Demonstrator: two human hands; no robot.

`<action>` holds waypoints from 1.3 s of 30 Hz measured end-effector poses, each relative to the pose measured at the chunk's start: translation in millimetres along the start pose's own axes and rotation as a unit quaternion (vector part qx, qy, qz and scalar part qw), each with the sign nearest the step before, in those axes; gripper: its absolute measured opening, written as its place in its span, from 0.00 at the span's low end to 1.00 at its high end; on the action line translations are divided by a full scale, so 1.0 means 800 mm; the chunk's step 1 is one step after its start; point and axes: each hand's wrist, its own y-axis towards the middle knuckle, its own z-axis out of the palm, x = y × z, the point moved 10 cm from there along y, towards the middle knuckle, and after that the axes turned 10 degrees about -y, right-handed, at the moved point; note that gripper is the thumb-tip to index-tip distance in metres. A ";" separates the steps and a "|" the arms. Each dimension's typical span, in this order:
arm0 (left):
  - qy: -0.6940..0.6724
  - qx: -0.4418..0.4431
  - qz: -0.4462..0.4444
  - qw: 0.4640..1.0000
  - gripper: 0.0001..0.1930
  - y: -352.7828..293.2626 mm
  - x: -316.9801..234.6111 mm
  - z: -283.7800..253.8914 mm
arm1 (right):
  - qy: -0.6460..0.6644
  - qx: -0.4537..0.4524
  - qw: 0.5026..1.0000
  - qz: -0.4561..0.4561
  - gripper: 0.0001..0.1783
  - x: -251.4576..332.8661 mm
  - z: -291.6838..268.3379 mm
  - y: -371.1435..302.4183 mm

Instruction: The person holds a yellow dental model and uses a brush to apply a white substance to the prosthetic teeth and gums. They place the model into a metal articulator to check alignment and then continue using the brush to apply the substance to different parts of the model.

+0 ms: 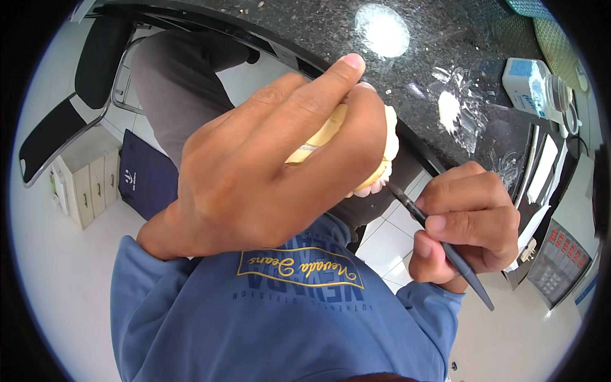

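Dental cast [326, 132], yellow with pale teeth [368, 190], gripped in the curved fingers of the left hand [254, 165], just off the near edge of the black speckled desk [439, 38]. The right hand [474, 223] pinches a slender dark pointed tool [464, 272] between thumb and fingers, its tip just beside the teeth; contact cannot be told. White powder [449, 109] lies near the same edge, with a capped bottle [531, 87] to its right.

Yellow dental model [330, 127] (pinkish teeth [364, 191]), grey tool [457, 256]
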 end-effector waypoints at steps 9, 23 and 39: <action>0.015 0.026 -0.029 0.999 0.23 0.005 -0.002 0.003 | -0.005 0.023 1.000 -0.005 0.10 0.001 0.004 0.002; 0.031 0.036 -0.033 0.998 0.25 0.008 -0.005 0.004 | -0.001 0.003 1.000 0.000 0.10 0.002 -0.011 0.000; 0.071 0.044 -0.055 0.995 0.26 0.015 -0.012 0.005 | -0.010 0.013 1.000 0.011 0.10 -0.001 -0.008 -0.002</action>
